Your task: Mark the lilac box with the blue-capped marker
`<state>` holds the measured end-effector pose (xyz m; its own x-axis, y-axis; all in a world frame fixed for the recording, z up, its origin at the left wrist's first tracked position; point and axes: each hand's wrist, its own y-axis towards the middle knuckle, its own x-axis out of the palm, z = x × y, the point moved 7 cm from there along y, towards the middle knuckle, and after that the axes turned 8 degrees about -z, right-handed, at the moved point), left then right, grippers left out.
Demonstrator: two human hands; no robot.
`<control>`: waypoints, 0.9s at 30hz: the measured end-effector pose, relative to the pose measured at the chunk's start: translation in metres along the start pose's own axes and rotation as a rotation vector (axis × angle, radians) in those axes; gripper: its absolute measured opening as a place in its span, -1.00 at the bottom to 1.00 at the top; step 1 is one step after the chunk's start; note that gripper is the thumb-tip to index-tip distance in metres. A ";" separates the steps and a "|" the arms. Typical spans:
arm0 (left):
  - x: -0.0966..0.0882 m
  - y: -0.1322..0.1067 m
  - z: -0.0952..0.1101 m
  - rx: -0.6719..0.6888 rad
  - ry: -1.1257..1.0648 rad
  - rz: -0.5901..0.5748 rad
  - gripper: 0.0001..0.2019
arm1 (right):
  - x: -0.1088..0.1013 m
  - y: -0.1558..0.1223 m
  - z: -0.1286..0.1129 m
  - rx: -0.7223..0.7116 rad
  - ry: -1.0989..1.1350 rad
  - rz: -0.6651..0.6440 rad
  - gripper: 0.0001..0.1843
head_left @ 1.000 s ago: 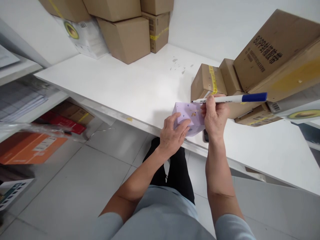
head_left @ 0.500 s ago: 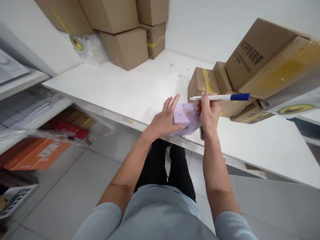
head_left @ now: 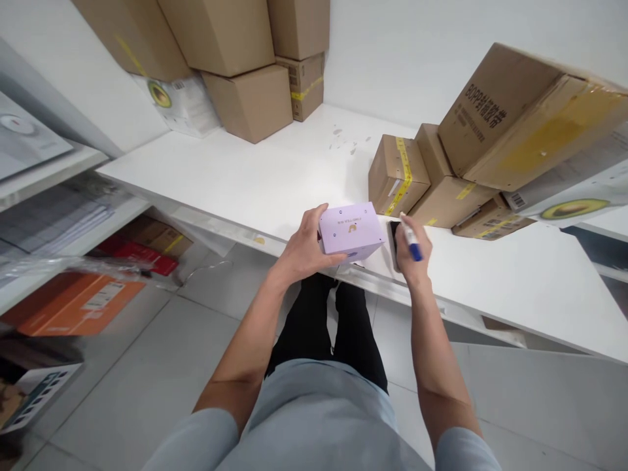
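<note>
“BOPP封箱胶带”: black print on the large brown carton (head_left: 515,124), toward the worktop's (head_left: 540,288) rear edge. Gold lettering on the lilac box (head_left: 353,229), front edge: too small to read.

Single head cam, fwd & down over wearer's torso (head_left: 318,418), white desk (head_left: 235,170) nr

Bright, even light, soft shadow on white table (head_left: 235,176), wide-angle stretching at edges; pen (head_left: 411,239) motion-blurred

right fingers (head_left: 422,234) have left the lilac box (head_left: 352,227); marker (head_left: 411,239) has turned
</note>
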<state>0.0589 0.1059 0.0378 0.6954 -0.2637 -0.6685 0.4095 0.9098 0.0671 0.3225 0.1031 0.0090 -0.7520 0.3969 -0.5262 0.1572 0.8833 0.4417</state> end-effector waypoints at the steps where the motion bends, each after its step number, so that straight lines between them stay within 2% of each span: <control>1: -0.001 -0.001 -0.001 0.008 -0.005 0.007 0.03 | 0.010 -0.002 0.005 -0.007 -0.177 -0.136 -0.63; 4: 0.000 -0.001 -0.001 0.037 -0.013 0.020 0.06 | 0.042 -0.005 0.017 -0.018 -0.653 -0.507 -0.50; 6: 0.000 0.001 -0.002 0.034 -0.025 0.022 0.08 | 0.055 -0.002 0.019 -0.029 -0.824 -0.632 -0.46; 10: 0.001 0.002 0.000 0.022 -0.061 0.016 0.06 | 0.069 0.013 0.016 -0.044 -0.897 -0.667 -0.49; 14: 0.001 0.001 0.000 -0.021 -0.060 -0.005 0.02 | 0.072 0.021 0.018 -0.039 -0.902 -0.664 -0.49; 17: 0.002 0.002 -0.001 -0.043 -0.057 -0.016 0.00 | 0.066 0.018 0.016 -0.047 -0.845 -0.603 -0.42; 19: 0.002 0.002 -0.001 -0.039 -0.058 -0.009 -0.01 | 0.058 0.011 0.012 -0.047 -0.708 -0.486 -0.41; 24: 0.002 0.001 -0.001 0.002 -0.072 0.015 -0.03 | 0.038 -0.038 0.012 0.057 -0.179 -0.043 -0.59; 27: 0.002 -0.004 -0.002 0.018 -0.077 0.030 -0.05 | 0.044 -0.072 0.017 0.180 0.148 0.076 -0.65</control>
<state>0.0575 0.1028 0.0351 0.7505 -0.2612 -0.6070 0.3980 0.9120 0.0997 0.2889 0.0615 -0.0578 -0.8171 0.4352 -0.3780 0.3190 0.8876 0.3324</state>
